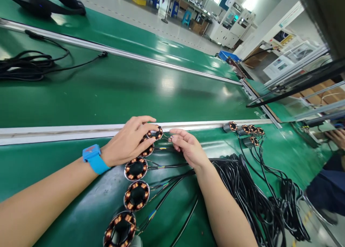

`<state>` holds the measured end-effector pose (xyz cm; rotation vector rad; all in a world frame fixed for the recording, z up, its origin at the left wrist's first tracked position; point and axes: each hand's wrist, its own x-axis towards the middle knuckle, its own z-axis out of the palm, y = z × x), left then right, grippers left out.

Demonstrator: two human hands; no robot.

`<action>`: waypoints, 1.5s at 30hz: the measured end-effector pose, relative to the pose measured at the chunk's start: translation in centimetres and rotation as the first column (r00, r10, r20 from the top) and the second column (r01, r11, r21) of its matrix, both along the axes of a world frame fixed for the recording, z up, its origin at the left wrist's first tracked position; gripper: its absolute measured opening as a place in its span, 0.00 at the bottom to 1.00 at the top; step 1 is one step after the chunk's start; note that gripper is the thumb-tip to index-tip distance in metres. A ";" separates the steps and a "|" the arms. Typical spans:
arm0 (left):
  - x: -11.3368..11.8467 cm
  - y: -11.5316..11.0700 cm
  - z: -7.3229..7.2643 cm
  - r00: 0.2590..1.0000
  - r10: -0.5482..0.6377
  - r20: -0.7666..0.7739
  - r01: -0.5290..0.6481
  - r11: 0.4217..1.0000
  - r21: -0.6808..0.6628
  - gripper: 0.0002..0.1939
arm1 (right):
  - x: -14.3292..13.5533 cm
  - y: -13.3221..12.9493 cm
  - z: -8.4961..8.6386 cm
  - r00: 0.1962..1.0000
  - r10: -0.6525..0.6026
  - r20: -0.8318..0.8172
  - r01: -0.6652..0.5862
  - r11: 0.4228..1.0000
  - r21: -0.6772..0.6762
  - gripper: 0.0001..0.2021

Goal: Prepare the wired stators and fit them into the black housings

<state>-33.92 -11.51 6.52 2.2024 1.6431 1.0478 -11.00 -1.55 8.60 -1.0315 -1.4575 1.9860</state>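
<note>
Several ring-shaped motor stators with copper windings stand in a column on the green bench, the nearest one (120,229) at the bottom. My left hand (132,141), with a blue wrist strap (95,158), rests its fingers around the farthest stator (156,132), beside the white rail. Just right of that stator, my right hand (187,146) pinches its thin wire ends (170,137) between thumb and fingers. Black cables with coloured wires (163,166) run rightward from the other stators, passing under my right forearm.
A big bundle of black cables (239,189) lies right of my right forearm. More stators (250,141) sit at the right by the rail (54,133). Coiled black cable (29,65) lies far left. Another person's hand (336,137) shows at the right edge.
</note>
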 end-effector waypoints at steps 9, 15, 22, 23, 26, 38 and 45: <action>-0.5 0.2 0.4 0.989 -0.111 0.099 0.132 0.964 -0.231 0.25 | 0.0 0.3 0.4 0.999 0.044 -0.032 -0.044 0.999 -0.008 0.26; -0.3 0.1 -0.1 0.985 -0.138 0.103 0.156 0.968 -0.195 0.35 | 0.1 0.3 0.6 0.998 0.065 -0.011 -0.065 0.998 -0.015 0.29; 0.7 -0.2 -0.2 0.994 -0.097 0.060 0.107 0.974 -0.199 0.42 | 0.3 -0.1 0.3 0.993 0.065 0.101 -0.069 0.997 0.042 0.32; 0.6 -0.3 0.1 0.997 -0.074 0.027 0.078 0.977 -0.200 0.44 | 0.5 -0.1 0.1 0.990 0.066 0.127 -0.075 0.995 0.067 0.32; -1.9 -0.1 1.4 0.987 0.125 -0.099 -0.142 0.970 -0.197 0.38 | 0.9 0.5 -0.6 0.982 0.062 0.179 -0.090 0.985 0.150 0.32; -23.2 -1.0 3.3 0.544 0.665 -0.511 -0.822 0.544 -0.169 0.29 | 0.3 2.6 -4.2 0.976 -0.065 0.208 0.024 0.981 0.194 0.38; -27.5 0.8 3.1 0.506 0.642 -0.576 -0.857 0.448 -0.254 0.20 | 1.2 4.7 -6.8 0.993 -0.007 0.120 -0.010 0.990 0.143 0.34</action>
